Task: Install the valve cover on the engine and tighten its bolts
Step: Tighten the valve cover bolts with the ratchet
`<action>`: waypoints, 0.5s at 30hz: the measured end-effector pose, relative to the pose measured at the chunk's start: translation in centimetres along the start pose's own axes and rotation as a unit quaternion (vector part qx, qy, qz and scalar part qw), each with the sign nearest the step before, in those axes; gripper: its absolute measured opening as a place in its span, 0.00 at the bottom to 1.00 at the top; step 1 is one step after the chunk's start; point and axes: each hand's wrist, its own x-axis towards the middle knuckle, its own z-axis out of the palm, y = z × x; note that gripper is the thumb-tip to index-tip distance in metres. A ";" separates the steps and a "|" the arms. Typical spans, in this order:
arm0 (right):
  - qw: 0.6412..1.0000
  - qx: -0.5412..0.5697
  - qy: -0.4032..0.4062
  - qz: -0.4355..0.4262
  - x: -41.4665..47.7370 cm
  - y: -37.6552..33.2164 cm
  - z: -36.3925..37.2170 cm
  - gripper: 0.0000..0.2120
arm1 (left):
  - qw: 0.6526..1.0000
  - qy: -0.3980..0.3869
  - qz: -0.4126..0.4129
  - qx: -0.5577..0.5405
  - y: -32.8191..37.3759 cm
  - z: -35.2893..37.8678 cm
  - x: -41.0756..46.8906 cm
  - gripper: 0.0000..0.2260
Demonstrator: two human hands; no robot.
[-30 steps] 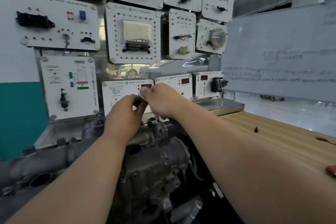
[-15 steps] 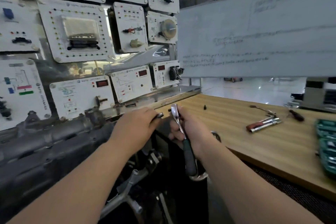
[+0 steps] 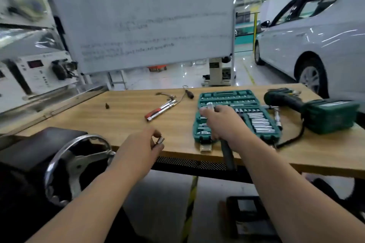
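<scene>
Wooden surface [image 3: 128, 118] ahead: your left hand [image 3: 138, 150] pinches a socket [image 3: 161, 140], likely light and slick, by its sides; your right hand [image 3: 223, 122] grips the stiff ratchet [image 3: 228, 154] mid-handle.

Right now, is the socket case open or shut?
Open. The green socket case lies flat on the bench, socket rows exposed; the right hand, gripping the ratchet, is over it. Left hand pinches a socket.
</scene>
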 end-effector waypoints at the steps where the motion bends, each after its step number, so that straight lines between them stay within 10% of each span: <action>1: 0.998 -0.040 0.056 0.000 0.6 0.7 -2.8 0.13 | 1.000 -0.016 0.003 -0.011 1.7 1.6 0.7 0.06; 5: 0.974 -0.037 0.218 0.042 2.9 4.7 -11.2 0.11 | 0.999 -0.036 -0.010 -0.023 6.3 6.1 2.9 0.03; 15: 0.935 0.276 0.217 0.058 4.6 10.3 -15.2 0.16 | 0.990 -0.085 -0.116 -0.010 3.8 10.3 6.6 0.08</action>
